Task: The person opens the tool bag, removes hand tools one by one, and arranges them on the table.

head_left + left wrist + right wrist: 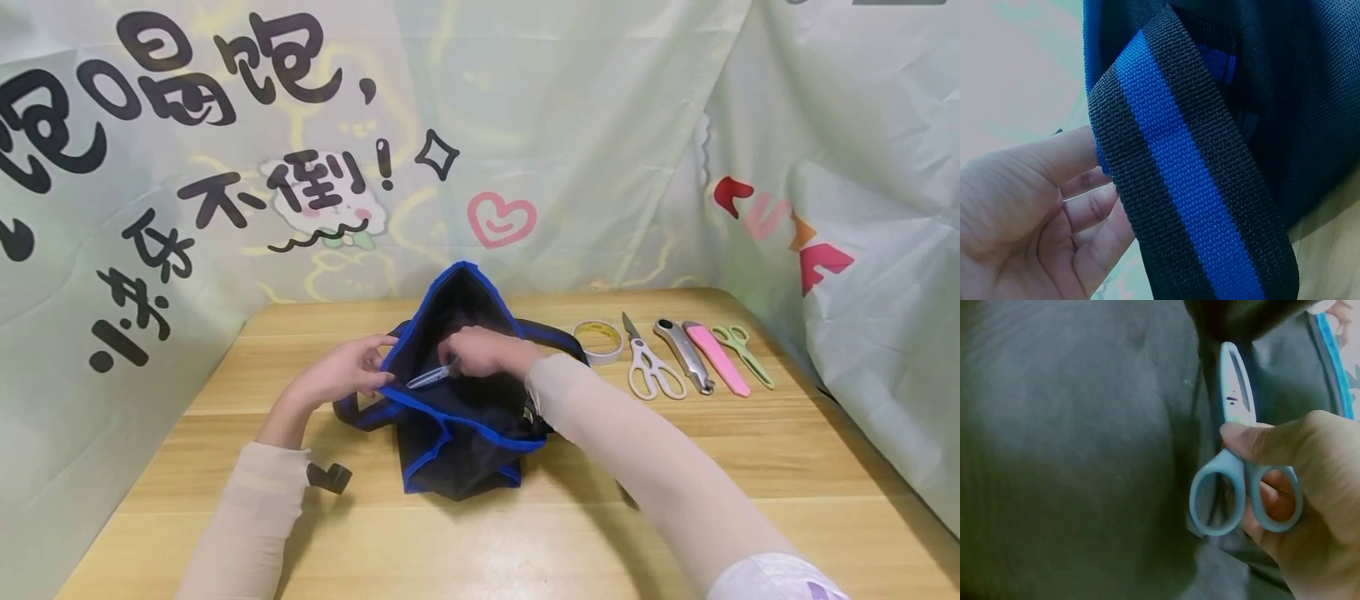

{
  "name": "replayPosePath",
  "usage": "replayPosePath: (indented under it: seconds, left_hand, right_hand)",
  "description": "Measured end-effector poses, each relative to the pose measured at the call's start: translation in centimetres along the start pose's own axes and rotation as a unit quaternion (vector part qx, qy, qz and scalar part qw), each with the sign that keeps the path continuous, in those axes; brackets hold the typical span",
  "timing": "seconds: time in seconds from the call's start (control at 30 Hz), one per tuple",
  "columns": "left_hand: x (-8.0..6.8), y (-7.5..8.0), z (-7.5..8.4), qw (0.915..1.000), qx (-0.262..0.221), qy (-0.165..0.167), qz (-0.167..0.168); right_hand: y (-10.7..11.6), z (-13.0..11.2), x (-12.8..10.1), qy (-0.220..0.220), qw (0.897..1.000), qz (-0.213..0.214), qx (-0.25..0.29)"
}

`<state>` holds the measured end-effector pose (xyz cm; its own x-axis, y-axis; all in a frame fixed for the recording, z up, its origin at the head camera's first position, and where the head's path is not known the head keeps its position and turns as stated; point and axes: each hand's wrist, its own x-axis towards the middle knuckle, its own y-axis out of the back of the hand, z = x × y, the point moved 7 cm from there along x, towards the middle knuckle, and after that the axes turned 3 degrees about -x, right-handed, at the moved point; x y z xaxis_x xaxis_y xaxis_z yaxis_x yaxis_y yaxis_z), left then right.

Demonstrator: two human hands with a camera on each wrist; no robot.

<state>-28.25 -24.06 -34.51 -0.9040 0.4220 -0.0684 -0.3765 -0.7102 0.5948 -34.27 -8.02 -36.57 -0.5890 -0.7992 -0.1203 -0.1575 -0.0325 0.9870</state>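
I'm pinching with my left hand (347, 372), thumb above curled fingers, while my right hand (480, 352) is curling around its grip, both forearms angling inward.

The head view looks forward and down from above the wooden table (525, 533), taking in both arms, the black and blue bag (457, 417) and the printed backdrop behind. The left wrist view sits very close to the bag's striped strap (1185, 175), facing along the palm. The right wrist view, equally close, faces into the bag's dark inside. All three share the bag.
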Motion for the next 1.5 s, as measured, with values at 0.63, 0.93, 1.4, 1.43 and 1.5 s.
replayPosePath:
  seconds: [0.63, 0.93, 1.4, 1.43, 1.5]
  left_hand:
    - [-0.3, 0.5, -0.1, 0.9999, 0.014, 0.004, 0.001]
    - [-0.4, 1.1, -0.4, 0.9999, 0.009, -0.012, -0.008]
    - [-0.3, 2.6, -2.1, 0.9969, 0.022, 0.015, 0.074]
    - [-0.3, 2.4, -2.1, 0.9974, 0.019, 0.016, 0.067]
    - [-0.2, 2.1, -1.9, 0.9984, 0.014, 0.013, 0.053]
  right_hand:
    - [6.4, 3.5, -6.0, -0.005, 0.987, 0.109, 0.12]
    - [6.7, 6.8, -11.1, -0.06, 0.967, 0.146, 0.199]
    - [4.8, 11.4, -19.5, -0.165, 0.926, 0.189, 0.284]
    - [4.5, 11.7, -20.0, -0.172, 0.923, 0.188, 0.288]
    - [4.1, 12.1, -21.1, -0.193, 0.916, 0.185, 0.3]
